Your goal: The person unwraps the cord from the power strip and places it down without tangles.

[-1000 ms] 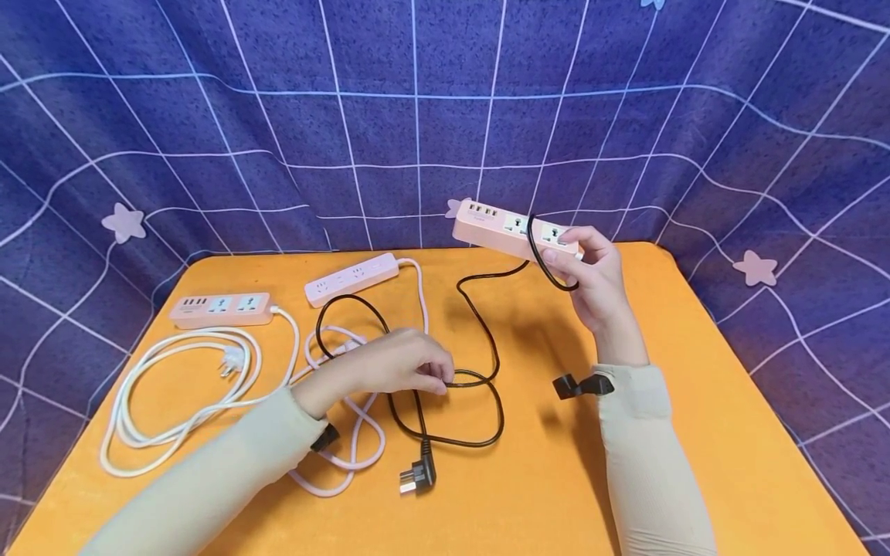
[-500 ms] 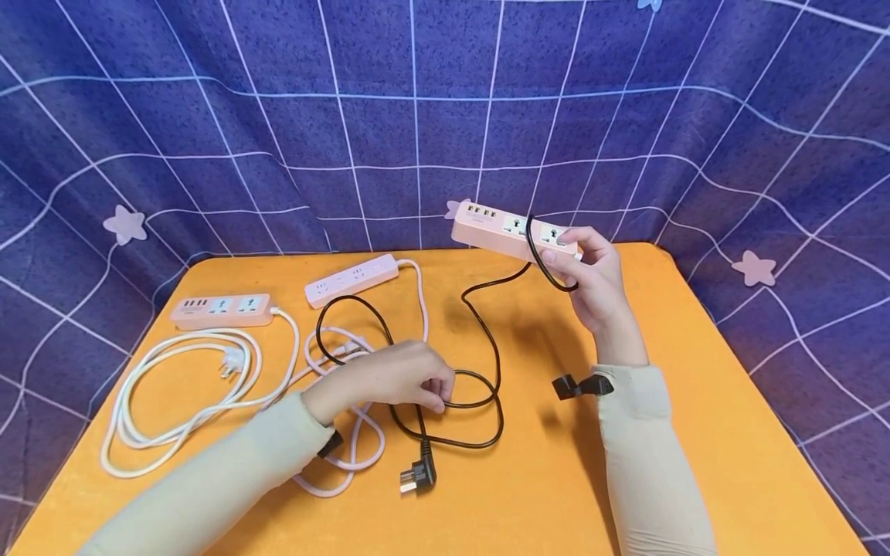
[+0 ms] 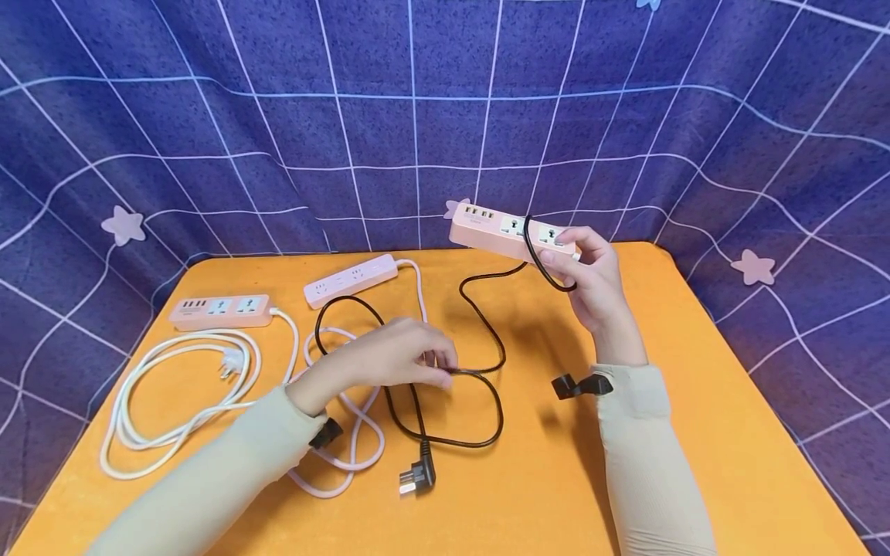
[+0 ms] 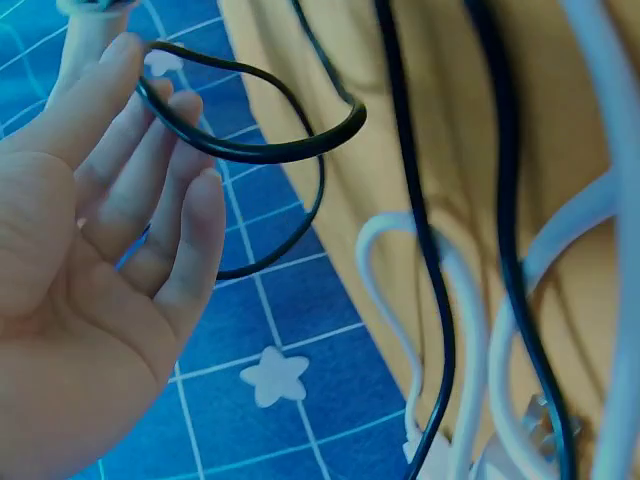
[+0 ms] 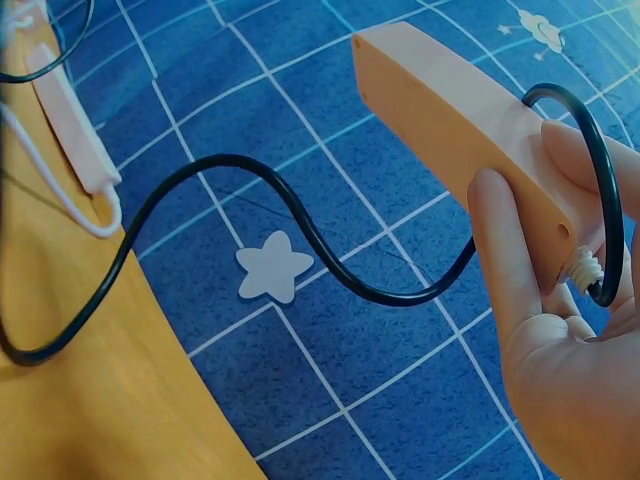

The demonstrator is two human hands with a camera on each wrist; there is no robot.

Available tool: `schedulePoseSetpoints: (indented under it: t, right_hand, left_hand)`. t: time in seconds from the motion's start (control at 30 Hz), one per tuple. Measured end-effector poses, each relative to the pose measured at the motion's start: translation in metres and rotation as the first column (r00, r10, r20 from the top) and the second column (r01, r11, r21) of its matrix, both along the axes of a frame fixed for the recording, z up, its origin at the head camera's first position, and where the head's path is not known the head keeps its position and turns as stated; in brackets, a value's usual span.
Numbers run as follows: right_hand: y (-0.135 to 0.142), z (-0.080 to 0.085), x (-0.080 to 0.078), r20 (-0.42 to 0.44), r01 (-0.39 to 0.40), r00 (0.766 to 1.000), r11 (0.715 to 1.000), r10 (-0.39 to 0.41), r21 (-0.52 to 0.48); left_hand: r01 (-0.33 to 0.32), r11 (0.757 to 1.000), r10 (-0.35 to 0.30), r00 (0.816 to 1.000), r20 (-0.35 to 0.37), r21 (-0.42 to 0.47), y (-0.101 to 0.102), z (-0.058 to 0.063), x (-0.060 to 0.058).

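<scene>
My right hand [image 3: 603, 282] holds a pink power strip [image 3: 480, 228] above the back of the table, gripping its cord end between thumb and fingers. In the right wrist view, the strip's black cord [image 5: 300, 215] leaves that end, loops once over the body and drops away. Over the middle of the table, my left hand [image 3: 399, 351] pinches the cord between thumb and forefinger; the left wrist view shows the pinched cord [image 4: 270, 152] bending into a loop. The cord's black plug [image 3: 419, 475] lies on the table, prongs pointing left.
At far left lies another pink power strip [image 3: 221, 310] with a coiled white cord [image 3: 114, 417]. A paler strip [image 3: 351, 280] lies at back centre; its pale cord [image 3: 378, 436] runs under the black one. A blue grid-patterned curtain [image 3: 445, 131] stands behind the orange table [image 3: 556, 479].
My left hand first shifted slightly toward me, then away and up with the pinched cord. The small loop right of it has opened out. The right hand and strip have hardly moved.
</scene>
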State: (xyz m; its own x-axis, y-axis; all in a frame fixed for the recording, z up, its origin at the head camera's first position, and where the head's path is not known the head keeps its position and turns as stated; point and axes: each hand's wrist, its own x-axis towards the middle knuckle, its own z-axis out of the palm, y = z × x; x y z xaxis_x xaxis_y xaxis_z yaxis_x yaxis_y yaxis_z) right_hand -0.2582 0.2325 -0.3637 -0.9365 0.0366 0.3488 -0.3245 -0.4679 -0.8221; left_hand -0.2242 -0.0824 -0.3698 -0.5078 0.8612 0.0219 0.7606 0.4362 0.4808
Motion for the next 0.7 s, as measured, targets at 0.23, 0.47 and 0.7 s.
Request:
schedulePoseSetpoints:
  t: [0.23, 0.47, 0.7]
  right_hand:
    - [-0.001, 0.001, 0.001, 0.000, 0.007, 1.000, 1.000, -0.007, 0.014]
    - [-0.001, 0.004, 0.003, -0.005, 0.010, 1.000, 1.000, -0.010, 0.024]
    - [-0.003, 0.009, 0.005, -0.015, 0.014, 1.000, 0.999, -0.013, 0.031]
  left_hand:
    - [-0.109, 0.993, 0.113, 0.989, -0.090, 0.047, -0.002, 0.013, -0.004]
    - [-0.188, 0.980, 0.193, 0.976, -0.097, 0.062, -0.002, 0.012, -0.007]
    - [-0.285, 0.946, 0.307, 0.941, -0.141, 0.152, -0.003, 0.004, -0.021]
